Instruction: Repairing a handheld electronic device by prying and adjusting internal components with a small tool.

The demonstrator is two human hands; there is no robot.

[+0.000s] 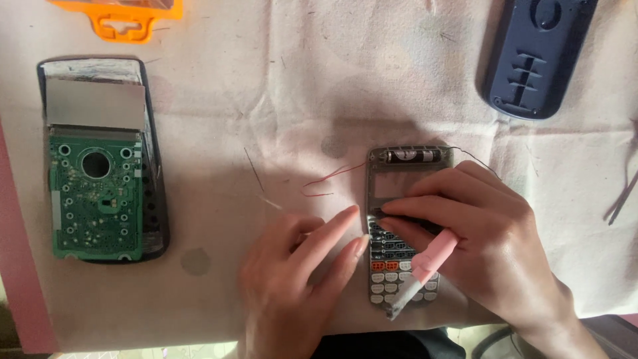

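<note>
On white cloth (345,86): right hand (492,246) pinching pink-handled tool (425,269) over calculator front (402,226); left hand (296,279), fingers together, steadying its edge.

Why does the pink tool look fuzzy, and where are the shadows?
Head view: the pink tool in the right hand blurs toward its grey tip; the green board at left stays fairly sharp; soft daylight, with faint shadows under both hands and the left hand; no strong glare on the cloth.
</note>
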